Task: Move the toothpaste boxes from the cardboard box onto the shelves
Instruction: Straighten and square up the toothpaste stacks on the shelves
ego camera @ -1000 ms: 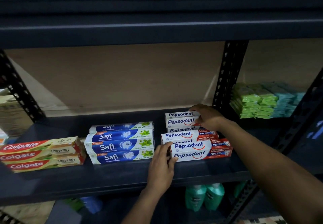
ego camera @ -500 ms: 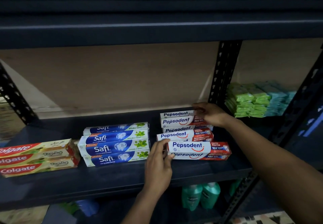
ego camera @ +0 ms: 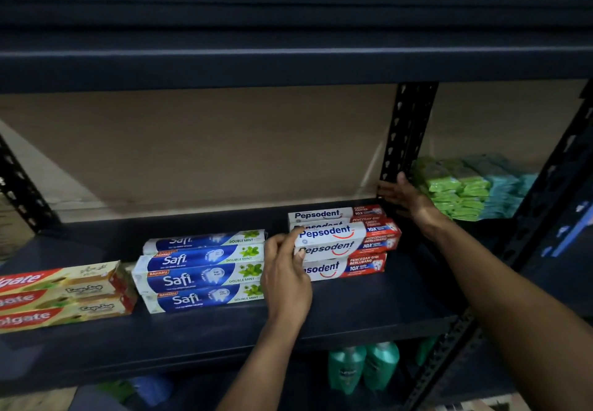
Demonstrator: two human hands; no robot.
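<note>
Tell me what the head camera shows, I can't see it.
A person's left hand grips the stacked Pepsodent boxes on a dark shelf; the right hand is open near the post. Safi boxes and Colgate boxes lie further left.

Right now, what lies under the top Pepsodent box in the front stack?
Under the top box lies at least one more Pepsodent box, flat on the dark shelf. The left hand covers its left end, and its upper face is hidden.

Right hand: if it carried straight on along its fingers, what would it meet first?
The right hand points left: probably the brown back panel first, just above the Pepsodent boxes; depth unclear.
</note>
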